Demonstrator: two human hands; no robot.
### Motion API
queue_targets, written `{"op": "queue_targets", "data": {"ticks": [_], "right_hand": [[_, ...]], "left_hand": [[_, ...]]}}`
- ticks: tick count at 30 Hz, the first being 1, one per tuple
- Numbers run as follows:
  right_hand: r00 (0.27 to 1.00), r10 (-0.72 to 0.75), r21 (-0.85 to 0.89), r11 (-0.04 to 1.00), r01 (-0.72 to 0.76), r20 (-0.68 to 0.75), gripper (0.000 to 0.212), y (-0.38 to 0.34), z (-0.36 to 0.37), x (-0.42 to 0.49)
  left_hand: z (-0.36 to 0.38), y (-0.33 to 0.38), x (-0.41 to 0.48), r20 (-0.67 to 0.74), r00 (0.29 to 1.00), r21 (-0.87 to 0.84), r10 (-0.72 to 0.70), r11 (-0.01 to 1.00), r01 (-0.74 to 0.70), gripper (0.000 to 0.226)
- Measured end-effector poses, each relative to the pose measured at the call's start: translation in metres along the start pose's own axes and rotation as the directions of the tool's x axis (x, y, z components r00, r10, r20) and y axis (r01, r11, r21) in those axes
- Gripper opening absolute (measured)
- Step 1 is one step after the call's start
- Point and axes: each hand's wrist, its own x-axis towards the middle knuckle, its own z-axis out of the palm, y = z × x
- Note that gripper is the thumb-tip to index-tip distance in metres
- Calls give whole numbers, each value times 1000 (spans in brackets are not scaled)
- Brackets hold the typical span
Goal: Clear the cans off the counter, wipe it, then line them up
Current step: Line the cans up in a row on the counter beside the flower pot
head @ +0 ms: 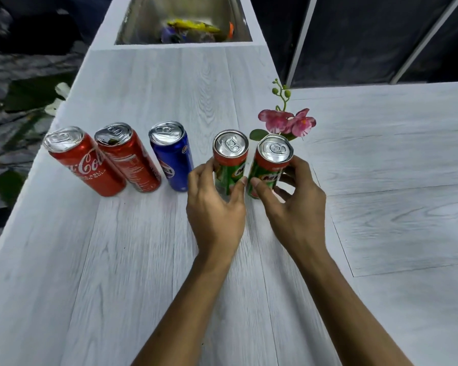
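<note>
Two bare arms reach out over the white counter (117, 260). The left hand (214, 207) wraps its fingers and thumb round the left green can (229, 159). The right hand (294, 210) holds the right green can (271, 165) the same way, thumb in front and fingers behind. Both cans stand straight up, tops to the sky, and each hand comes at its can from the near side. The two green cans are just beside each other and the thumbs almost meet between them.

The row runs left to right. The blue can (171, 157) stands to the left, with a small gap before the left green can. Past it are the second red can (128, 157) and the end red can (82, 159). I think the cans are being lined up now. The left hand is the one nearer the gap, so its can would have to slide left.

A pink flower (288, 122) stands close behind the right green can and could get bumped. Far off is a sink (132, 19) with things in it.
</note>
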Motion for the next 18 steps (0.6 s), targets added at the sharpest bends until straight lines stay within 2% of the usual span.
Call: {"op": "queue_targets", "data": {"ticks": [4,11,18], "right_hand": [[1000,-19,3,1000,19,8,59,2,6,5],[999,-48,-25,998,49,25,58,8,13,15],[997,-67,-52,996,69,40,56,11,23,24]], "left_hand": [[5,0,-3,-33,999,67,-30,997,32,62],[7,-3,-1,-106,984,17,-145,989,147,63],[10,1,4,-106,979,18,-172,984,175,64]]}}
